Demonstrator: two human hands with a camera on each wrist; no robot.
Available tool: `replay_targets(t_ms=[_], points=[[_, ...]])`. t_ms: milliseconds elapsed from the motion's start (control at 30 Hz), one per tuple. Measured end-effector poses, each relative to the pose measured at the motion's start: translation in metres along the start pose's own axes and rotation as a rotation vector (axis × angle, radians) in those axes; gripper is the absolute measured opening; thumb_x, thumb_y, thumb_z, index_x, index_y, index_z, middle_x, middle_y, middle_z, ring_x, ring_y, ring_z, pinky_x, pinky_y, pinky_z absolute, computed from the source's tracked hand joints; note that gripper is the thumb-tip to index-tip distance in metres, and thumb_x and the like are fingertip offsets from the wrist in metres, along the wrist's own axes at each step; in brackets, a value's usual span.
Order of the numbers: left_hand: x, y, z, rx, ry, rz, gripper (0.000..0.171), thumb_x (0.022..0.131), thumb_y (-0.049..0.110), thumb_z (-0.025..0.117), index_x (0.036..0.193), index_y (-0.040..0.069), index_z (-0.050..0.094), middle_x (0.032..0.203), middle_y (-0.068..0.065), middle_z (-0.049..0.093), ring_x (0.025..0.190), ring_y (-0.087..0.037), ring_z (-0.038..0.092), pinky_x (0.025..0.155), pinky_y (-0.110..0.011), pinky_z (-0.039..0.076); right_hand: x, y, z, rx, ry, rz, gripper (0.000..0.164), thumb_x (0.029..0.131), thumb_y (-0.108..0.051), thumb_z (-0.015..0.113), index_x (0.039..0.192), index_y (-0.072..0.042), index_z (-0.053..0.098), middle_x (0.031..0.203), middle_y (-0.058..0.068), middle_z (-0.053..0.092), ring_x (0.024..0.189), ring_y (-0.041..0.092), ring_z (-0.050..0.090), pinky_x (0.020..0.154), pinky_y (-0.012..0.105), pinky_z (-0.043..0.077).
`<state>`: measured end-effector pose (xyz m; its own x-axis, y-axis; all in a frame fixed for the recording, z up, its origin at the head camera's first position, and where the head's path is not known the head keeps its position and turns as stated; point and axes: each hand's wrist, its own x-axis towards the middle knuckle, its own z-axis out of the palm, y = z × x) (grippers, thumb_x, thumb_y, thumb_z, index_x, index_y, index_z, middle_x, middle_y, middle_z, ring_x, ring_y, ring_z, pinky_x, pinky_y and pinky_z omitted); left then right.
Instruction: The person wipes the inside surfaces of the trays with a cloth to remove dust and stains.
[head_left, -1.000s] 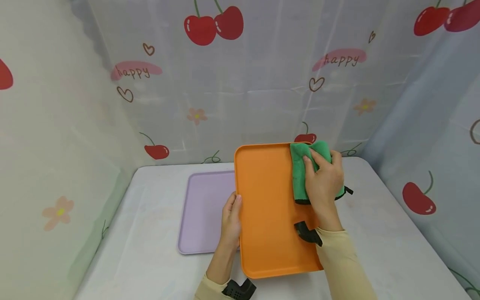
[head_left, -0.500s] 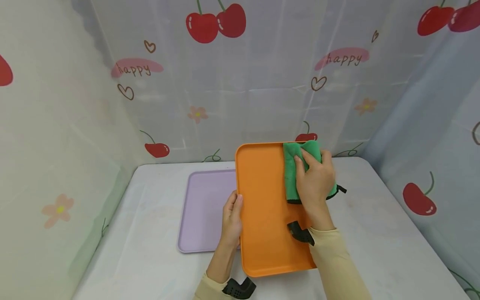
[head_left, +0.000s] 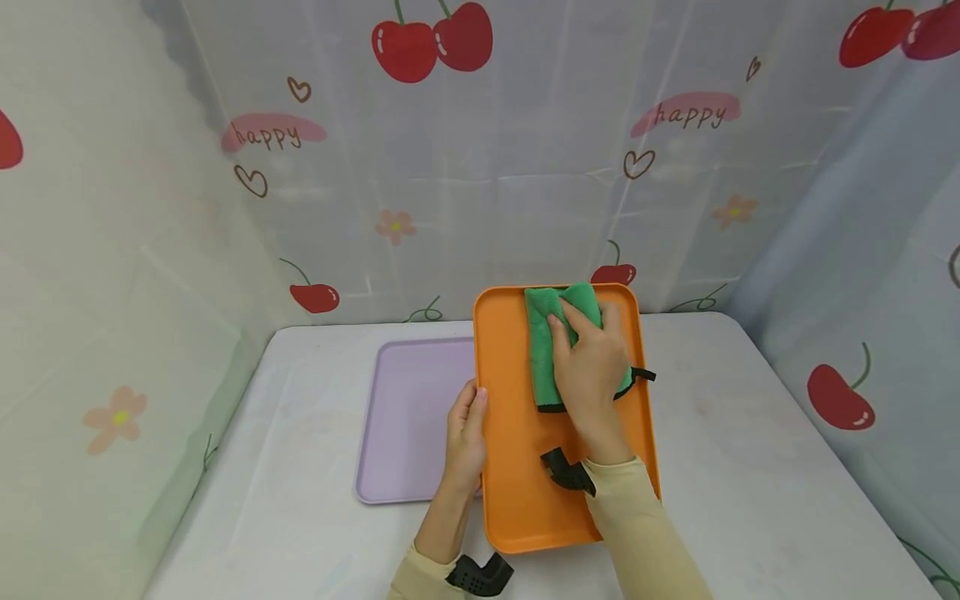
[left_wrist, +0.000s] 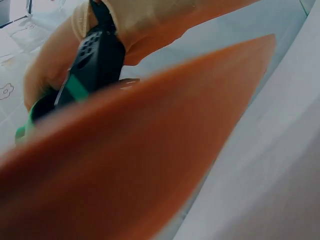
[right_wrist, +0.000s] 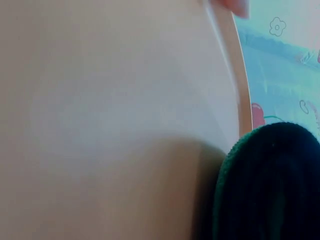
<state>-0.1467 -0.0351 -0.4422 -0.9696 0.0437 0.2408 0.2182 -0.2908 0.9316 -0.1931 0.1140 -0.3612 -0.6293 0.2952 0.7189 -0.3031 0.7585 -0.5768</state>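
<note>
An orange rectangular tray (head_left: 521, 492) is held up at a tilt over the table, its left rim gripped by my left hand (head_left: 463, 437) with the thumb on the edge. My right hand (head_left: 592, 367) holds a folded green cloth (head_left: 545, 354) with black edging against the tray's upper part, thumb and fingers bunching it. A black loop sticks out at the cloth's right side. In the left wrist view the blurred tray (left_wrist: 150, 155) fills the middle, and the right sleeve (left_wrist: 150, 25) shows beyond it. The dark cloth (right_wrist: 272, 185) covers the lower right of the right wrist view.
A lilac tray (head_left: 405, 425) lies flat on the white table (head_left: 292, 467), partly hidden behind the orange tray and my left hand. A white curtain (head_left: 510, 192) printed with cherries and hearts hangs behind the table, with more curtain at both sides.
My right hand has slid the green cloth leftward across the tray, from its right edge toward the middle, uncovering the upper right corner. The left hand and tray have barely moved.
</note>
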Motion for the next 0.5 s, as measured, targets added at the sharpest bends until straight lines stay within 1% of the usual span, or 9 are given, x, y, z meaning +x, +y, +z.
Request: replay_targets(t_ms=[67,133,267,500], points=[[0.000,0.000,0.001,0.009,0.007,0.002,0.043,0.106,0.033,0.039,0.123,-0.005,0.054,0.096,-0.002,0.060,0.082,-0.010,0.060,0.069,-0.023,0.053,-0.003,-0.005,0.004,0.018,0.003,-0.013,0.027,0.088,-0.021,0.074,0.112,-0.008,0.074,0.105,0.020,0.060,0.084,0.034,0.059,0.063,0.045,0.049],[-0.001,-0.001,0.002,0.005,0.001,0.006,0.043,0.106,0.033,0.039,0.123,-0.005,0.054,0.097,-0.002,0.061,0.082,-0.010,0.062,0.070,-0.023,0.054,-0.006,-0.010,0.007,0.039,0.003,-0.031,0.027,0.088,-0.020,0.074,0.112,-0.007,0.074,0.105,0.020,0.060,0.083,0.034,0.059,0.063,0.044,0.050],[-0.002,-0.002,0.002,-0.005,-0.024,0.014,0.043,0.106,0.034,0.039,0.124,-0.003,0.054,0.101,-0.002,0.062,0.090,-0.011,0.063,0.078,-0.025,0.056,-0.013,-0.020,0.012,0.084,-0.009,-0.052,0.029,0.088,-0.018,0.074,0.113,-0.005,0.073,0.106,0.021,0.060,0.084,0.033,0.059,0.063,0.042,0.051],[-0.002,0.000,0.004,-0.078,-0.072,0.012,0.042,0.106,0.031,0.039,0.126,-0.004,0.051,0.102,0.003,0.064,0.092,-0.009,0.064,0.081,-0.024,0.056,-0.021,-0.032,0.016,0.149,-0.029,-0.082,0.030,0.085,-0.017,0.076,0.112,-0.004,0.073,0.108,0.021,0.059,0.093,0.032,0.058,0.071,0.044,0.053]])
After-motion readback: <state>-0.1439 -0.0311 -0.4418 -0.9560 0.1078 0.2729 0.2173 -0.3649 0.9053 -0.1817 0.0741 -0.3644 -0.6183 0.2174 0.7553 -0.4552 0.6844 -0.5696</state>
